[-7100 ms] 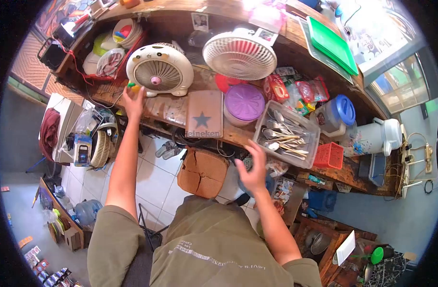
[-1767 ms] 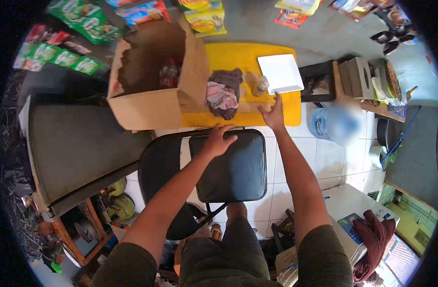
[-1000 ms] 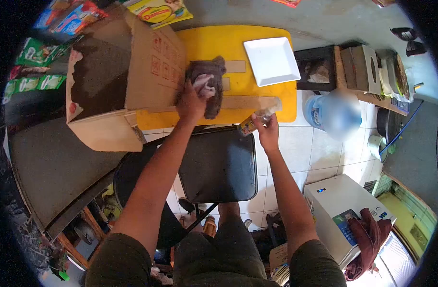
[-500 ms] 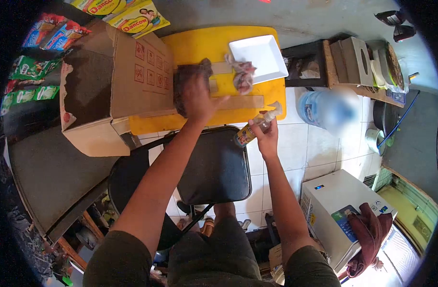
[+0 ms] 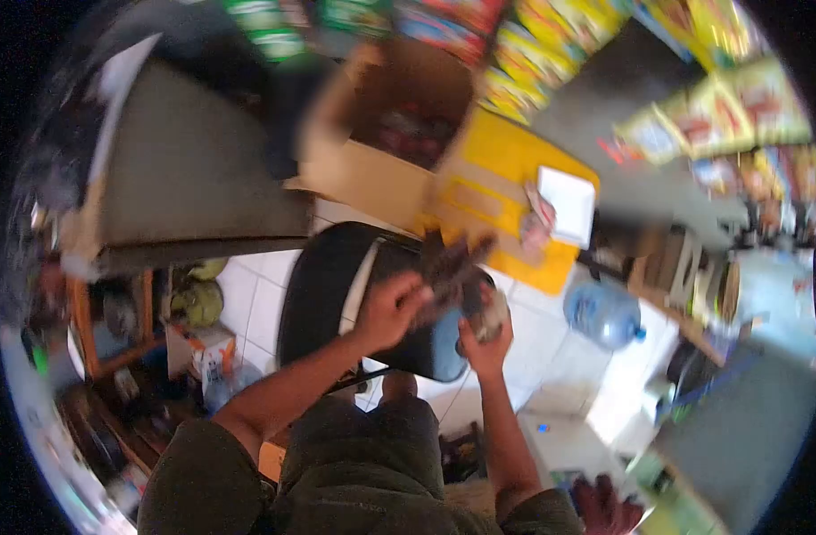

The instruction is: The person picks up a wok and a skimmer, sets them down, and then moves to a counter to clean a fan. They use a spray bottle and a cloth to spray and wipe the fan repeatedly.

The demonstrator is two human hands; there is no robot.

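My left hand point(image 5: 395, 310) is closed on a dark cloth point(image 5: 451, 266), raised off the table and smeared by motion. Close beside it, my right hand point(image 5: 486, 343) wraps round a bottle point(image 5: 492, 312), whose details are blurred. Both hands are over the black folding chair point(image 5: 323, 290), near the front edge of the yellow table point(image 5: 551, 278). On that table, a crumpled pale cloth point(image 5: 538, 230) lies against a white square dish point(image 5: 568, 203).
An open cardboard box point(image 5: 372, 181) stands left of the table. A large blue water bottle point(image 5: 602, 316) is on the tiled floor to the right. Snack and drink sachets point(image 5: 537, 49) hang along the back. A white appliance point(image 5: 560, 437) is at lower right.
My left hand has lifted the dark cloth off the table and brought it back toward the bottle in my right hand. The view has turned left, so the surroundings appear rotated.
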